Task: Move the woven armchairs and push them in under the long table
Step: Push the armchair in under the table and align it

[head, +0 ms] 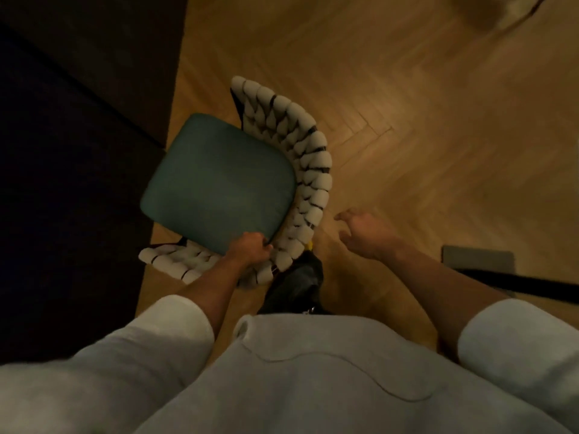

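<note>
one woven armchair (294, 170), left hand (249, 249) gripping its seat edge, right hand (363, 233) loose, one long table (78, 151)

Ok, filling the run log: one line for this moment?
left hand grips woven armchair | right hand open | armchair beside long table, not under

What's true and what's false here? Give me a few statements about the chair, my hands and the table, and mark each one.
1. The left hand grips the woven armchair at the edge of its green seat cushion. True.
2. The right hand holds the chair's back. False: it is open and apart from the chair, over the floor.
3. The floor is herringbone wood. True.
4. The seat is pushed fully under the long table. False: the whole cushion shows, beside the table's edge.
</note>
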